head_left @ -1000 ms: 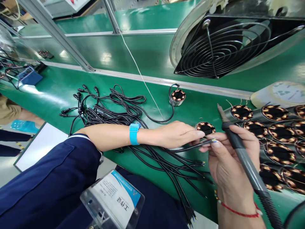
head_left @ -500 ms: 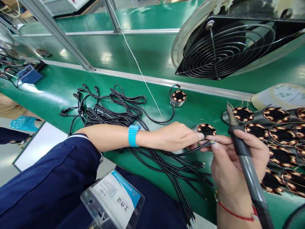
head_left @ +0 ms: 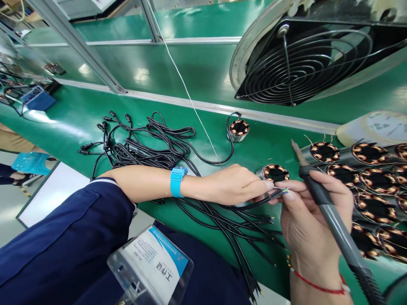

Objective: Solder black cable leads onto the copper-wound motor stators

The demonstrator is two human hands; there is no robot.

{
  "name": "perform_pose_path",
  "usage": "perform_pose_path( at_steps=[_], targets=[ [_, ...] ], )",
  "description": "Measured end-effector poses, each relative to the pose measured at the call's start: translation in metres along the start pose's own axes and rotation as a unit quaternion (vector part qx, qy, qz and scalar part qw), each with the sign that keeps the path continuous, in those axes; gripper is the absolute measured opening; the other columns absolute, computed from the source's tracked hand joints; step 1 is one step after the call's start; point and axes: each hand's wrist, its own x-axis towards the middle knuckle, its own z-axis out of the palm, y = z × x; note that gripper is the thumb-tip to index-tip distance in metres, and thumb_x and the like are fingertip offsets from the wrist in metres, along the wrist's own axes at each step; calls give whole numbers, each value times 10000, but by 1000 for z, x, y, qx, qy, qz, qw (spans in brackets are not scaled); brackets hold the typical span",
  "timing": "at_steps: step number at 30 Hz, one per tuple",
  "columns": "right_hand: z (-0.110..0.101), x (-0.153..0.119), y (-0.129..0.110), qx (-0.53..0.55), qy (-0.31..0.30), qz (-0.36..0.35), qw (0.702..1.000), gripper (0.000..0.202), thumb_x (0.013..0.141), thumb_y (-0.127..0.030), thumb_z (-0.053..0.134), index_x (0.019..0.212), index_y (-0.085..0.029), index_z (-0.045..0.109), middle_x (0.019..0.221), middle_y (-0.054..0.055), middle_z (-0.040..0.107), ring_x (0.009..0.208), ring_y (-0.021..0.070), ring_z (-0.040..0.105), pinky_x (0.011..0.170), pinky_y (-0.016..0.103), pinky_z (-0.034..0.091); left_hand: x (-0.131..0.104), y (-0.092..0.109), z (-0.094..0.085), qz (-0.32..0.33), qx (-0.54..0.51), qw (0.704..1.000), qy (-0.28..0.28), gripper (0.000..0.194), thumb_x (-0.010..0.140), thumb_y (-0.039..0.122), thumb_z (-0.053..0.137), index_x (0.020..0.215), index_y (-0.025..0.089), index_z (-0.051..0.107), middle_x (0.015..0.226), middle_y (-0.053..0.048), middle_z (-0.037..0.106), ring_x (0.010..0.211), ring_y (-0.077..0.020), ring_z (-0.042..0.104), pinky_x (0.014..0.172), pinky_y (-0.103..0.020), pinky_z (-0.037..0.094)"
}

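Observation:
My left hand, with a blue strap at its wrist, is closed in a pinch on a black cable near its stripped end. A thin silvery wire shows at its fingertips. My right hand grips a soldering iron, whose tip points up and away to the left, touching nothing. Its thumb and fingertip also pinch the cable's small coloured wires. Just behind the fingertips stands a motor stator with copper windings, partly hidden by them. A thin white wire slants down from above and passes behind my left hand.
Black cables lie coiled at left, with loose ends under my forearm. One stator with a cable stands near the ledge. Several stators fill the right side. A fan overhangs the bench, and a white roll lies behind the stators.
The soldering iron has tilted further left, its tip moving left and slightly down. Both sets of fingertips have shifted very slightly, still pinching the cable end.

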Motion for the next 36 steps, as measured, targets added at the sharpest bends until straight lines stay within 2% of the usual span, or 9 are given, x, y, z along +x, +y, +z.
perform_pose_path(
  at_steps=[5,9,12,15,20,26,29,33,36],
  targets=[
    [0,-3,-3,-40,-9,-33,999,429,747,-114,736,1107,-257,553,827,-42,709,615,133,653,563,254,537,1,4,-2,-45,-99,993,-44,395,947,296,399,653,129,602,602,14,539,587,-70,477,605,-189,387],
    [1,-7,-2,-91,-10,-78,993,446,754,-99,722,1128,-274,556,864,-35,680,749,151,663,685,294,533,5,4,-3,-146,-342,921,-119,261,937,239,430,730,133,548,635,14,579,531,-55,519,548,-183,406],
    [2,-10,0,-112,-15,-101,988,448,756,-93,718,1138,-263,558,871,-21,672,773,152,657,696,296,525,5,3,-4,-177,-401,893,-102,153,867,230,554,744,141,537,568,56,531,403,-31,400,413,-164,285],
    [4,-11,1,-109,-21,-83,990,440,762,-109,718,1145,-252,554,859,-17,672,762,141,655,654,263,521,7,0,-6,-179,-387,901,-79,140,780,190,637,691,133,545,526,79,484,397,-14,325,389,-156,196],
    [1,-3,4,-149,-8,-57,987,454,746,-182,738,1155,-221,543,878,19,677,773,174,676,700,315,534,18,-10,-15,-147,-312,938,-14,142,714,73,603,581,110,570,520,60,501,500,-22,421,494,-144,325],
    [-18,10,17,-380,2,-66,922,583,752,-342,676,1294,-218,501,1234,135,605,1087,305,618,905,522,480,27,-31,-24,-158,-275,948,29,121,691,169,606,581,125,585,481,52,469,454,-30,360,416,-149,218],
    [-16,8,17,-392,-6,-58,918,554,772,-353,658,1293,-221,526,1199,121,645,1007,298,657,909,533,491,27,-36,-25,-167,-298,940,30,102,692,175,592,600,132,578,465,55,444,420,-29,314,390,-161,167],
    [-5,4,8,-375,49,-105,920,435,831,-317,609,1249,-199,589,1067,93,701,1007,303,668,979,576,443,28,-37,-24,-170,-321,931,35,86,713,159,574,631,137,571,477,55,452,394,-20,279,380,-165,138],
    [-8,3,8,-310,78,-160,934,410,783,-295,660,1190,-247,648,983,72,688,768,294,703,741,534,551,30,-36,-23,-165,-330,929,40,97,746,162,559,652,141,556,487,56,466,383,-16,267,374,-165,132]
  ],
)
